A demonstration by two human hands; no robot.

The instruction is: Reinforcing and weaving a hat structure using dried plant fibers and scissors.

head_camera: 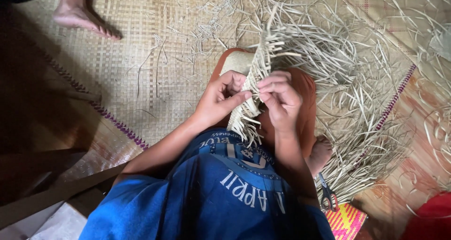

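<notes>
A pale woven straw strip [251, 87] stands upright over the lap. Loose fringed ends stick out along its edges.

The floor is covered by a woven mat [136, 47] of pale straw colour, with a dark purple zigzag border [117, 122] running slantwise at the left and another border line [394, 99] at the right. Loose dry strips [361, 103] lie heaped and scattered over the mat's right half. A pink and yellow woven piece [346, 221] lies at the bottom edge. The left side is in deep shadow; light falls softly from above right.
</notes>
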